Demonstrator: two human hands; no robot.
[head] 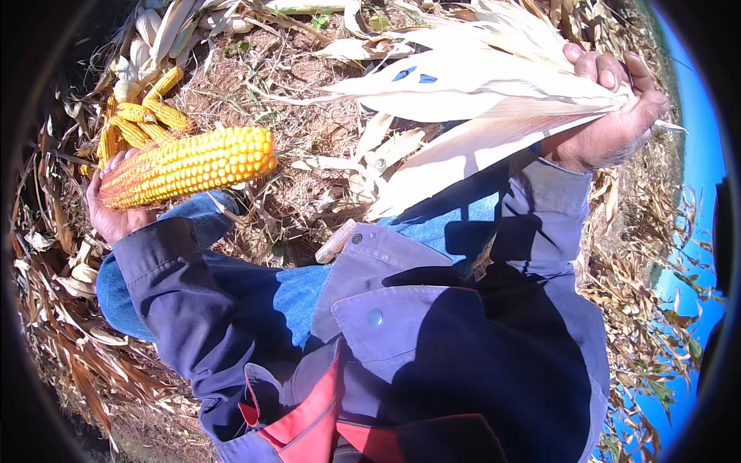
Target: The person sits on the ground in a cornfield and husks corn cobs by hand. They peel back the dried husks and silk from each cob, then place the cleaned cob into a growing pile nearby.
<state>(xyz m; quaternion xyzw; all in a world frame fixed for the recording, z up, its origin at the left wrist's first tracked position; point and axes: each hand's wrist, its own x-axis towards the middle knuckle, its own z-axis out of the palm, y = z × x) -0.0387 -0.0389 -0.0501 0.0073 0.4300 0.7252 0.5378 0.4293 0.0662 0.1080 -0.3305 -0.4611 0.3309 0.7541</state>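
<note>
A husked ear of yellow corn (pixel 191 165) lies in my left hand (pixel 107 202). Its thick end is held in the palm, and the other end points right over the ground. Reddish silk-like strands or chaff cover the part nearest the palm. On the right side of the view, my right hand (pixel 619 110) grips a bunch of pale dry corn husks (pixel 463 110) at their gathered base. The husks fan out leftward, bright in the sun, over my jeans. Ear and husks are apart from each other.
Several bare yellow ears (pixel 168 113) are piled past my left hand, beside unhusked ears (pixel 147 35). Dry grass and brown soil (pixel 295 127) lie between my hands. A short pale stick-like piece (pixel 336 240) touches my jacket hem. Dry corn stalks (pixel 631 301) stand at right.
</note>
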